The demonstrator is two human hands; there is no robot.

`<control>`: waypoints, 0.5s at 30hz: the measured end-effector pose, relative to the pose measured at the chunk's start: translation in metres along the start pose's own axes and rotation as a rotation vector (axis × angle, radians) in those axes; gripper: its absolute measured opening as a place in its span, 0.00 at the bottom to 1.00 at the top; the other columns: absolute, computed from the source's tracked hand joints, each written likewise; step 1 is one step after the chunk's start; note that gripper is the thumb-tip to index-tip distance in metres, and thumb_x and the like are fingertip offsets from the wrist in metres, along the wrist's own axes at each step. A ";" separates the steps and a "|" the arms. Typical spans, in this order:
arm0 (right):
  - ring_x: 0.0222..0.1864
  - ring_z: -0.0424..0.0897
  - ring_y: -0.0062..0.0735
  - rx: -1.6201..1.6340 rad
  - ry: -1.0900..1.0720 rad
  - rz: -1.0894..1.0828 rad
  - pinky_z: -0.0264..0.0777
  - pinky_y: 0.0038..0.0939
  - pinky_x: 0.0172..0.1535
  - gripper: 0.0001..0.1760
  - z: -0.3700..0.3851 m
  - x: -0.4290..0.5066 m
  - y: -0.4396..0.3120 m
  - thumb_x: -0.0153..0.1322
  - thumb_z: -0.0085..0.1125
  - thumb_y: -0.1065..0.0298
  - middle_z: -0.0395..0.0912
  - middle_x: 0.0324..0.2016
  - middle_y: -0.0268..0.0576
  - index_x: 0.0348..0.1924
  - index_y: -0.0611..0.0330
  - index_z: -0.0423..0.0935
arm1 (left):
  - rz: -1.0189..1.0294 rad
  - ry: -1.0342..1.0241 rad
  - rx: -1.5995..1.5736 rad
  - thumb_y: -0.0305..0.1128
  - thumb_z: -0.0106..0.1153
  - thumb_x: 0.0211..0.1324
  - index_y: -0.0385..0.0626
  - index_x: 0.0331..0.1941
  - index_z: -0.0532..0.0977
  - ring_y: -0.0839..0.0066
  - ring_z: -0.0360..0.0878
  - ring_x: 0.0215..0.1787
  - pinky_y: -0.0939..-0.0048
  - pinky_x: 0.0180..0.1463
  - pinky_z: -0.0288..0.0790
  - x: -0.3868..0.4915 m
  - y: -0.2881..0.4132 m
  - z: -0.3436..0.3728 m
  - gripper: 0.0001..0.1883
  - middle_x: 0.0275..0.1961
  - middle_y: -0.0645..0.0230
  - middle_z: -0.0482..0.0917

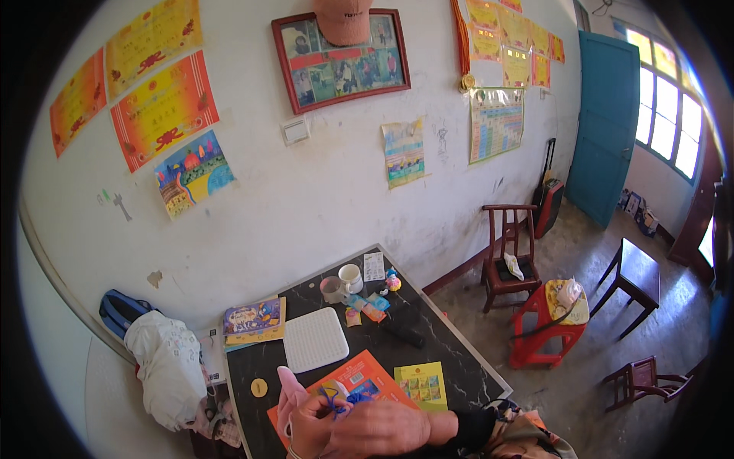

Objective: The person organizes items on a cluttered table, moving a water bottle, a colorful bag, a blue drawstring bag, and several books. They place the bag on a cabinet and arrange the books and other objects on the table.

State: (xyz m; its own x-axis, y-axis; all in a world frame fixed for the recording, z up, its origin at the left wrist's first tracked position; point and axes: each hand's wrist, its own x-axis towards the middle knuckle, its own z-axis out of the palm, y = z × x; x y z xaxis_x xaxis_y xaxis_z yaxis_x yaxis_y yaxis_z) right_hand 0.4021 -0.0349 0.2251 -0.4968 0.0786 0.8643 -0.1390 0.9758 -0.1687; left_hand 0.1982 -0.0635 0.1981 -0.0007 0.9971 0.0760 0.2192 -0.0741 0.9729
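Observation:
My left hand (309,424) pinches a thin blue cord (332,399) between thumb and fingers, low in the view. Curled against it, my right hand (381,427) meets the same cord; motion blurs this hand and its fingertips are partly hidden. Some blue strands loop above the fingers. A pink soft fabric piece (291,385) rises beside my left hand, its lower part hidden by the hand. Beneath both hands lies an orange book (358,367) bearing writing and a barcode. A yellow-green booklet (423,383) is just to its right.
The black marble-patterned table (312,396) holds a white perforated plastic mat (315,339), stacked books (255,317), mugs (350,278), small packets (373,310), a figurine (393,280) and a round wooden disc (259,388). Right of it stand a red plastic stool (545,338) and a wooden chair (509,252).

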 end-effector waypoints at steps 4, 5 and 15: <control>0.42 0.81 0.46 -0.139 0.118 0.562 0.76 0.38 0.44 0.12 0.018 -0.021 0.023 0.69 0.61 0.73 0.77 0.46 0.52 0.46 0.64 0.79 | 0.205 0.165 0.254 0.19 0.67 0.51 0.37 0.31 0.79 0.77 0.82 0.35 0.73 0.40 0.75 -0.007 0.007 0.013 0.05 0.34 0.64 0.84; 0.42 0.81 0.45 -0.113 0.140 0.721 0.76 0.37 0.43 0.10 0.026 -0.026 0.031 0.69 0.61 0.73 0.78 0.45 0.52 0.44 0.64 0.80 | 0.245 0.199 0.300 0.19 0.68 0.50 0.37 0.31 0.79 0.77 0.82 0.35 0.72 0.39 0.75 -0.007 0.008 0.016 0.06 0.33 0.64 0.84; 0.43 0.82 0.42 0.455 0.017 0.878 0.76 0.35 0.47 0.08 0.042 -0.053 0.058 0.71 0.61 0.71 0.82 0.38 0.47 0.42 0.62 0.81 | 0.728 0.212 0.691 0.16 0.66 0.47 0.43 0.34 0.82 0.71 0.84 0.37 0.71 0.40 0.75 -0.001 0.027 0.015 0.10 0.35 0.68 0.86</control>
State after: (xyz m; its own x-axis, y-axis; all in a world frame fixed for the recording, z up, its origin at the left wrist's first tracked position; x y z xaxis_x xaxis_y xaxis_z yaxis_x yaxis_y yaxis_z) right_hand 0.3842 0.0089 0.1492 -0.5691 0.7436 0.3510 -0.0444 0.3984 -0.9161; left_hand 0.2187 -0.0665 0.2214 0.1993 0.6860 0.6998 0.7493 -0.5669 0.3423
